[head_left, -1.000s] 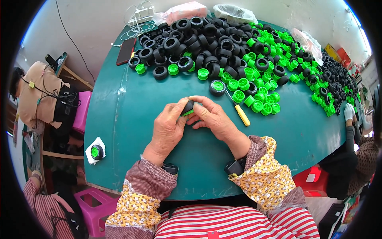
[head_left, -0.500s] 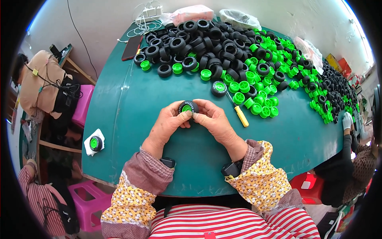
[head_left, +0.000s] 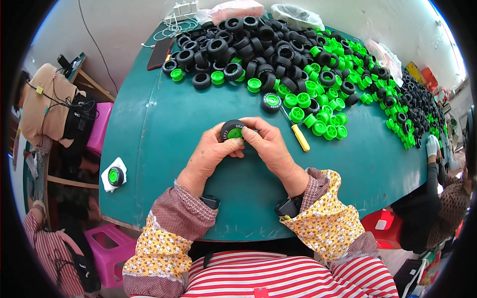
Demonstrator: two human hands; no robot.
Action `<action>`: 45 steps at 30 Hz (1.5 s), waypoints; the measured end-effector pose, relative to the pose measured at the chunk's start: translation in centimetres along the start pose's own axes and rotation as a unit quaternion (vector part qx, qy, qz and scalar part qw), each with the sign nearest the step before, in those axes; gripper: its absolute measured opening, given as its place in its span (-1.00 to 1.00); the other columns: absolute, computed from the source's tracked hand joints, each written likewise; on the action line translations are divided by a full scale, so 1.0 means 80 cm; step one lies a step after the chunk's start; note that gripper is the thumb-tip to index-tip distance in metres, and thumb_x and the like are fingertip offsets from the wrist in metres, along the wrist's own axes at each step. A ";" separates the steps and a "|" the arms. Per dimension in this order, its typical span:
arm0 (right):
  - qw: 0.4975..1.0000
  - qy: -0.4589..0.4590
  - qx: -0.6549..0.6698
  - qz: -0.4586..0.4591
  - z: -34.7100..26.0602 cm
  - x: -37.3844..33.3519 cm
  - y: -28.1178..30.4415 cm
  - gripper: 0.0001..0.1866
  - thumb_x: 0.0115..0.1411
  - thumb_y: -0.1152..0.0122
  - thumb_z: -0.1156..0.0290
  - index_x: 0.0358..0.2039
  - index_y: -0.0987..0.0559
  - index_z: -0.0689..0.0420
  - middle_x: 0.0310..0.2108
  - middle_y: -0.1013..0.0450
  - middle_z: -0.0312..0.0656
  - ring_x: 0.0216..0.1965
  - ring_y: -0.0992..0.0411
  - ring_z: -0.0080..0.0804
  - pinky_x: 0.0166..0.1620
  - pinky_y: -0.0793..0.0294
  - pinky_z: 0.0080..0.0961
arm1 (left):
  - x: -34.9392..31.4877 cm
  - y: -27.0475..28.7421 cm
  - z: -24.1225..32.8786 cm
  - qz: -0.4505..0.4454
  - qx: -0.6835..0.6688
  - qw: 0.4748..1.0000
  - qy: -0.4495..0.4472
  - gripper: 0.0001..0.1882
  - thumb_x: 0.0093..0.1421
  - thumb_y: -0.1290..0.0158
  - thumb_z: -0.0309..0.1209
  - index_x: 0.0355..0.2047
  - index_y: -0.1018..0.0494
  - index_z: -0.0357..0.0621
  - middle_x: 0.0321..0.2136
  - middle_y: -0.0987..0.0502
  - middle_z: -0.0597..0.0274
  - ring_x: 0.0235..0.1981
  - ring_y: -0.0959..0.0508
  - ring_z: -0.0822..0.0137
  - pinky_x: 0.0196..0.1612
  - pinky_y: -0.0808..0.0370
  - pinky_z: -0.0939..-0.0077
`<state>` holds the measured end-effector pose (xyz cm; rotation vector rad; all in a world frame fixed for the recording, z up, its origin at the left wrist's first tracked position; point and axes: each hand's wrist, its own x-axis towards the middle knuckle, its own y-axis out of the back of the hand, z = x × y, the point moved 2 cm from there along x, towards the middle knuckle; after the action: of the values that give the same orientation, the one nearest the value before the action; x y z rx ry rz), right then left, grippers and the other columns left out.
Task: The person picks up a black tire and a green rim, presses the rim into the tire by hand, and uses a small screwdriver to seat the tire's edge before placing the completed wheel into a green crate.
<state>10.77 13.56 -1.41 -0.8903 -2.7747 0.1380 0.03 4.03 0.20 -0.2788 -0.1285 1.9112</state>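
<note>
Between both hands, above the green table (head_left: 164,134), I hold a toy wheel (head_left: 232,130): a black tyre with a green rim inside it. My left hand (head_left: 211,151) is closed round its left side, thumb pressed on the rim. My right hand (head_left: 264,141) grips the right side, its thumb on the tyre's edge. Just beyond the right hand lies another tyre with a rim in it (head_left: 271,102). Beside that is a screwdriver with a yellow handle (head_left: 300,138). Loose green rims (head_left: 304,100) and black tyres (head_left: 217,47) lie heaped farther back.
One wheel (head_left: 116,176) sits on a white tissue at the left edge. At the back left are a phone (head_left: 160,53) and white cables with a power strip (head_left: 185,9). A co-worker's gloved hand (head_left: 433,145) is at the right edge; pink stools (head_left: 112,251) stand left.
The wheel has turned and tilted in my fingers, and my right thumb has shifted up along the tyre. Both hands stay closed on it. The whole view has shifted slightly.
</note>
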 end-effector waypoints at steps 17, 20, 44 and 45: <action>0.998 -0.044 0.020 0.044 0.008 -0.001 -0.009 -0.78 0.13 -0.12 0.31 -0.36 -0.46 0.23 -0.34 -0.40 -0.26 -0.37 -0.33 -0.62 -0.27 -0.35 -0.63 | -0.005 -0.008 -0.001 0.084 -0.023 0.996 -0.028 -0.76 0.02 -0.11 -0.32 -0.35 -0.44 -0.20 -0.55 -0.39 0.42 -0.60 -0.34 0.58 -0.53 -0.27 0.76; 0.996 -0.045 0.068 0.038 0.004 -0.001 -0.012 -0.76 0.14 -0.11 0.30 -0.33 -0.45 0.24 -0.38 -0.41 -0.28 -0.35 -0.33 -0.63 -0.23 -0.34 -0.65 | -0.006 -0.007 0.000 0.087 0.000 0.995 -0.055 -0.76 0.01 -0.11 -0.33 -0.35 -0.44 -0.20 -0.55 -0.37 0.44 -0.61 -0.31 0.61 -0.54 -0.25 0.77; 0.970 -0.147 0.186 0.053 0.015 -0.001 -0.014 -0.76 0.22 0.04 0.25 -0.31 -0.41 0.18 -0.39 -0.40 -0.28 -0.40 -0.38 -0.58 -0.33 -0.42 -0.61 | 0.001 -0.014 -0.006 0.071 0.018 0.997 0.014 -0.80 0.02 -0.08 -0.36 -0.41 -0.45 -0.24 -0.63 -0.40 0.40 -0.71 -0.29 0.63 -0.66 -0.24 0.77; 0.967 -0.146 0.187 0.088 0.011 -0.002 -0.013 -0.77 0.20 0.00 0.25 -0.32 -0.43 0.16 -0.41 -0.40 -0.31 -0.42 -0.36 -0.62 -0.37 -0.38 -0.65 | 0.003 -0.009 -0.008 0.097 0.009 0.995 -0.007 -0.79 0.03 -0.09 -0.34 -0.41 -0.45 -0.23 -0.63 -0.41 0.39 -0.71 -0.30 0.63 -0.65 -0.25 0.78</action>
<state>10.08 12.60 -2.09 -1.0811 -2.7720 0.8556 0.80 4.47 -0.24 -0.2733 -0.0951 2.1072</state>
